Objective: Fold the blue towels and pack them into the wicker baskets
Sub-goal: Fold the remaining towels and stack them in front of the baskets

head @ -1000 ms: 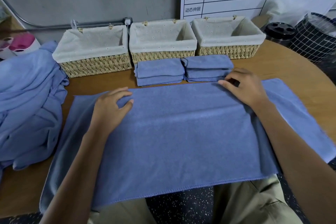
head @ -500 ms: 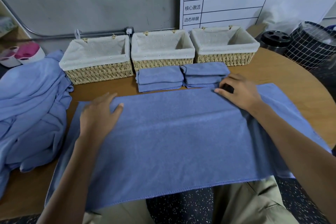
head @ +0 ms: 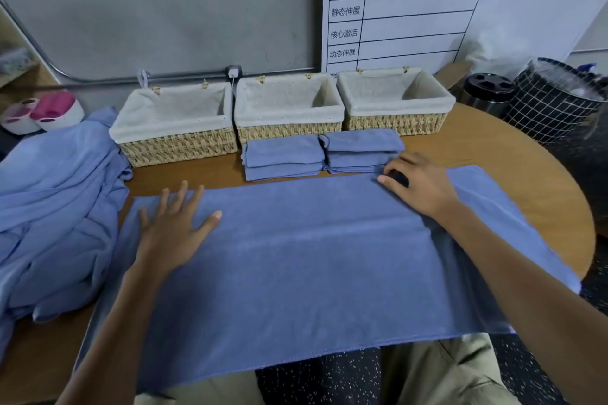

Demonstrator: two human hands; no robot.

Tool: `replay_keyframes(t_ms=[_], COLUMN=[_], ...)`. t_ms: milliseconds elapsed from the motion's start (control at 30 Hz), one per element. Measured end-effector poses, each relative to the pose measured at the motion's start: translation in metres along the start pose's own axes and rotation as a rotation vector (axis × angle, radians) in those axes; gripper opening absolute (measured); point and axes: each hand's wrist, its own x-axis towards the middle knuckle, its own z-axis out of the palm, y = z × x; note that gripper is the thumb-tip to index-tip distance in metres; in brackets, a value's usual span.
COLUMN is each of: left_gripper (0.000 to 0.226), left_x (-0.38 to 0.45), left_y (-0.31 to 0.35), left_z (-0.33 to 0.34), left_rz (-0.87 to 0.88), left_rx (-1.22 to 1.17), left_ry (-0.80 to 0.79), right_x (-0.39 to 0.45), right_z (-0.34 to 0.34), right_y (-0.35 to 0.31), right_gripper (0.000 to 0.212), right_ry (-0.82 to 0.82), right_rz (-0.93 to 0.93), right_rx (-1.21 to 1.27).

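A: Where was the towel they were folding?

B: The spread towel [head: 312,260] lay flat across the tabletop [head: 513,154], doubled over lengthwise, its near edge hanging off toward the person's lap.

A: And the hands?

B: The left hand [head: 172,230] rested palm-down on the towel's far left part, fingers spread wide, holding nothing. The right hand [head: 419,186] sat at the towel's far edge on the right side, its fingertips curled down onto the cloth; whether that grip actually pinched the edge could not be told.

A: What else stood on the tabletop?

B: Three wicker baskets with pale cloth lining stood in a row along the far edge: the left basket [head: 177,145], the middle basket [head: 289,128] and the right basket [head: 396,120]. No towels showed inside them. Just in front of the middle basket lay one stack of folded towels [head: 283,158], and touching its right side a second stack [head: 360,151], close to the right hand's fingertips.

A: Any unfolded ones?

B: A heap of loose blue towels [head: 56,207] was piled at the left, beside the left basket.
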Motion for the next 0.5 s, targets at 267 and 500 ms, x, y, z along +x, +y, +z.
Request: replay_keyframes(t_ms=[267, 500], left_gripper=[0.090, 0.066], left_x=[-0.002, -0.014], left_y=[-0.002, 0.062], left_z=[-0.006, 0.011], left_rz=[-0.040, 0.097], left_rx=[0.023, -0.038], left_ry=[-0.016, 0.054], right_x=[-0.049, -0.055], right_z=[-0.043, -0.041], right_y=[0.033, 0.050], right_gripper=[0.016, 0.065], right_ry=[0.022, -0.167], right_rz=[0.217, 0.131], right_rx=[0.119, 0.040])
